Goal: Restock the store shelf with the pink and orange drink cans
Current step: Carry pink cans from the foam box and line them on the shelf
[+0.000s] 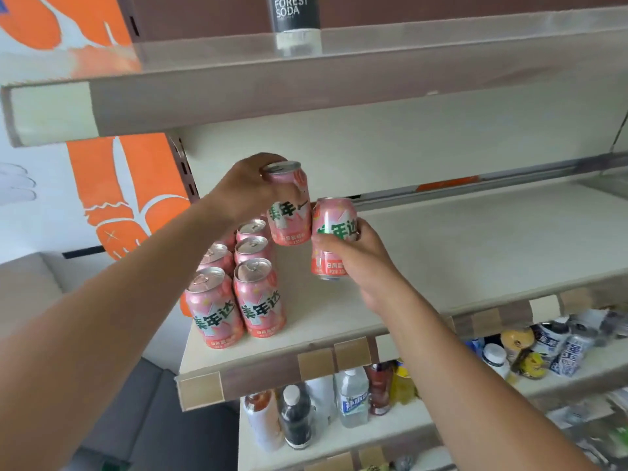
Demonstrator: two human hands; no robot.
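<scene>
Several pink and orange drink cans [238, 283] stand in two rows at the left end of the middle shelf [441, 253]. My left hand [243, 188] grips the top of another pink can [289, 205], held in the air above the rows and tilted slightly. My right hand [353, 260] is wrapped round the side of a second pink can [331, 229], held just right of the first and a little above the shelf surface. The two held cans nearly touch.
The upper shelf [306, 93] overhangs close above my hands, with a black Forest Soda can [295, 22] on it. Below, the lower shelf [373, 433] carries bottles and packets. An orange and white wall lies to the left. Bare shelf surface stretches right of the cans.
</scene>
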